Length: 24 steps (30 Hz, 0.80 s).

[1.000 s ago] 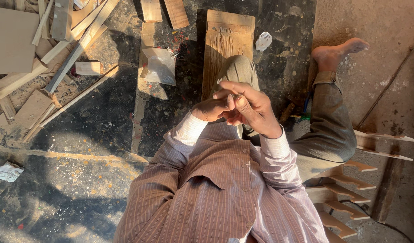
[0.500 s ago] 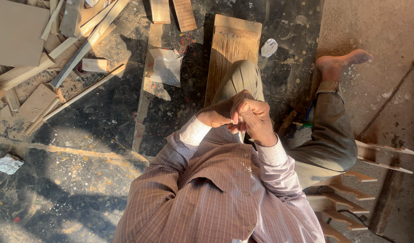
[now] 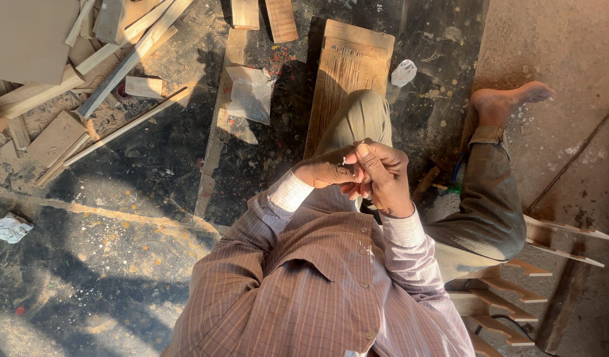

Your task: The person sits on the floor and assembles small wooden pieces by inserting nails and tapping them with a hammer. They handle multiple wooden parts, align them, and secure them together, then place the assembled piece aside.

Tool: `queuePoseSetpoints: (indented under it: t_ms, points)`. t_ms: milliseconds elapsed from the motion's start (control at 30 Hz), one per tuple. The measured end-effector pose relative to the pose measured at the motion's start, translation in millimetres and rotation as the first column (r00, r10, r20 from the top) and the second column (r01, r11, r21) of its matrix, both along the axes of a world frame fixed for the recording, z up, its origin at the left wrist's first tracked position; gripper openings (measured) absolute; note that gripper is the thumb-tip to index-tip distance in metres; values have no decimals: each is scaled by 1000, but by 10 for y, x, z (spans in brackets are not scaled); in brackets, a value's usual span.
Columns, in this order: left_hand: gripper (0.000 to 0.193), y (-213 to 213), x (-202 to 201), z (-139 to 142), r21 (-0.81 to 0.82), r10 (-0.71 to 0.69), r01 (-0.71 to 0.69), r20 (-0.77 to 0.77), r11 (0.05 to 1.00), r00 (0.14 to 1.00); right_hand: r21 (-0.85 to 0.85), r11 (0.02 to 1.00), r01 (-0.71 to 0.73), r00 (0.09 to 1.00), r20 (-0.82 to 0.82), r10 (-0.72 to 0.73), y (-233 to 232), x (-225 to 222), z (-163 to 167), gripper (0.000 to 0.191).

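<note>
Our left hand [image 3: 327, 173] and right hand [image 3: 382, 175] pinch something tiny together; wooden board [image 3: 347, 79], plastic bag [image 3: 250, 94] lie beyond.

Drawn in closer to the chest over the last second, both hands, away from the raised knee [image 3: 360, 119]. Left hand [image 3: 327, 173] now curled lower, knuckles turned outward; right hand [image 3: 384, 177] folded over it, fingers [image 3: 365, 153] bent down instead of spread above. Between the fingertips, a tiny pale thing [image 3: 345, 160], too small to tell. Slid a little up and left in view: the grooved board [image 3: 347, 69] and wood scraps [image 3: 66, 79].
</note>
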<state>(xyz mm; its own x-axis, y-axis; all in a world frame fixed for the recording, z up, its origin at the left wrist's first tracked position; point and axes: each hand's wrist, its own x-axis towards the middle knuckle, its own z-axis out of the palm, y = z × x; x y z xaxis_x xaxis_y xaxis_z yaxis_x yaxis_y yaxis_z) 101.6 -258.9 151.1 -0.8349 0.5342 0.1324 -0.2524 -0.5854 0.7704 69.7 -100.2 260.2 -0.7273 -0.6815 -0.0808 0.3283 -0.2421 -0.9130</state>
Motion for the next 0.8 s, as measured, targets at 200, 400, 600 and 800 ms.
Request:
queuePoseSetpoints:
  t_ms: [200, 400, 600, 800]
  points:
    - [56, -108, 33, 122, 110, -23, 30, -63, 994, 998, -180, 983, -49, 994, 89, 66, -5, -38, 36, 21]
    - [43, -129, 10, 346, 109, -39, 31, 80, 994, 996, -263, 962, 78, 996, 63, -63, 66, -30, -343, 17]
    - [23, -149, -85, 215, -328, 127, -108, 38, 938, 991, -260, 940, 221, 965, -79, -249, 57, -121, -537, 17]
    - [17, -614, -552, -531, -678, 611, -708, -481, 195, 629, 35, 930, 366, 918, -176, -355, -87, -294, -520, 32]
